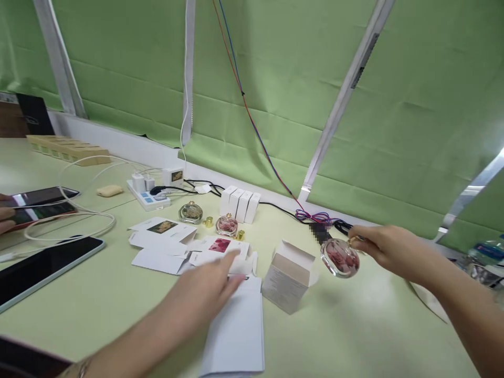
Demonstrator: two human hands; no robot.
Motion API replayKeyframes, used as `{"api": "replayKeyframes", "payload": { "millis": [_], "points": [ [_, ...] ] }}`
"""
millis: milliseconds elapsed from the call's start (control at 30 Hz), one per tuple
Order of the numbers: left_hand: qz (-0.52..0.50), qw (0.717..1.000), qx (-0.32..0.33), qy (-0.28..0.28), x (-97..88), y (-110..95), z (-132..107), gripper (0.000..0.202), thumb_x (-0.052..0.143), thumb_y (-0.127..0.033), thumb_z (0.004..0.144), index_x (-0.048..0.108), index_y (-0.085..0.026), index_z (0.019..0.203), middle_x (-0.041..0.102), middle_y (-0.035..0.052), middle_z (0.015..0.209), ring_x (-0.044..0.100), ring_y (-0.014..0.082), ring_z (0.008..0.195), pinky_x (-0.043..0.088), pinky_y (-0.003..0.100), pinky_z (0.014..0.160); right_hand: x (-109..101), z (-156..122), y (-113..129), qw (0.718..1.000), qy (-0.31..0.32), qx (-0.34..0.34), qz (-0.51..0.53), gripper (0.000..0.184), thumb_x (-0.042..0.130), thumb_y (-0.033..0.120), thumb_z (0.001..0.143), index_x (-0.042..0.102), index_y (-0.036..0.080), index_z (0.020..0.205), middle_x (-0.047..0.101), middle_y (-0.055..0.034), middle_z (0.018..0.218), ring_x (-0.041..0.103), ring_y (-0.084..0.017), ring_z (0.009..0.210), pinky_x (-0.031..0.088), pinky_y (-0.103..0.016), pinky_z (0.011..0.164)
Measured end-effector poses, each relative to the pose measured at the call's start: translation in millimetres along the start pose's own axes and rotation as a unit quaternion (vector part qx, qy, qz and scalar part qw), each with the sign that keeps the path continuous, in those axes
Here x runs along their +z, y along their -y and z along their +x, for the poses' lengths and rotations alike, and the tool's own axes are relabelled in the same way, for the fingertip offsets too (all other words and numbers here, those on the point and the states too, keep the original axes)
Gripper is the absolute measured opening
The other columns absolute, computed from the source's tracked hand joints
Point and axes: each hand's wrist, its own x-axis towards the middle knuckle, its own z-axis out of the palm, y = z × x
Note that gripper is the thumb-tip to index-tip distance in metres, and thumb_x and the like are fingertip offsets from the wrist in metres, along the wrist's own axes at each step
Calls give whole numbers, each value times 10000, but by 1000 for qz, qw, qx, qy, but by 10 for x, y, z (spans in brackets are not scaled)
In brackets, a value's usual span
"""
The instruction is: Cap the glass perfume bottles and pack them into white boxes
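Note:
My right hand (374, 247) is closed on the gold neck of a glass perfume bottle (340, 258) with pink roses showing in it. The bottle hangs tilted just right of an upright carton (287, 281) whose flaps stand open. My left hand (210, 286), slightly blurred, reaches over the papers with forefinger and thumb stretched apart; I see nothing in it. Near its fingertips lies a flattened white box with a pink flower picture (219, 245). Beneath and in front of the hand is a stack of white folded card (238, 331).
Behind stand a second rose bottle (227, 226), a dark-flowered bottle (191, 212), gold caps (208, 222) and several slim white boxes (240, 203). Leftward are a power strip (147, 197), looping white cables and phones (47, 268). Another person's hand (6, 215) holds a phone.

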Motion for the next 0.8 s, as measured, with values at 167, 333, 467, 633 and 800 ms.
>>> {"api": "replayKeyframes", "payload": {
  "millis": [167, 333, 467, 633, 800],
  "points": [
    [-152, 951, 241, -124, -506, -304, 818, 427, 431, -436, 874, 482, -216, 1236, 602, 66, 1172, 577, 218, 1037, 446, 317, 853, -253, 547, 290, 996, 55, -33, -58, 208, 358, 279, 875, 522, 250, 752, 578, 12, 575, 448, -146, 492, 226, -229, 462],
    [-257, 897, 356, 51, -465, -513, 1451, 680, 745, -374, 635, 461, -190, 1224, 669, 55, 997, 634, 208, 888, 488, 284, 733, -427, 948, 638, 993, 3, -95, -71, 152, 377, 240, 859, 486, 242, 753, 539, 15, 581, 398, -133, 481, 187, -234, 464],
    [-283, 896, 324, 110, -424, -363, 1513, 374, 757, -310, 606, 610, -172, 921, 671, 11, 809, 648, 175, 736, 484, 222, 578, -382, 1020, 731, 986, 46, -153, -49, 132, 387, 217, 849, 456, 234, 738, 469, 24, 546, 358, -122, 459, 173, -233, 457],
    [-208, 910, 304, 192, -662, -209, 1478, 341, 774, -326, 567, 626, -176, 835, 668, -13, 764, 633, 149, 676, 468, 193, 543, -221, 1138, 853, 972, 79, -206, 85, 200, 329, 284, 895, 407, 234, 717, 384, 52, 523, 349, -112, 475, 228, -215, 479],
    [-183, 902, 241, 307, -810, 1, 1439, 317, 739, -328, 598, 628, -169, 848, 670, 4, 737, 620, 153, 603, 471, 219, 502, -203, 1257, 482, 958, 70, -165, 225, 296, 295, 436, 882, 392, 229, 695, 440, 39, 578, 417, -121, 540, 324, -239, 555]
  ]
}}
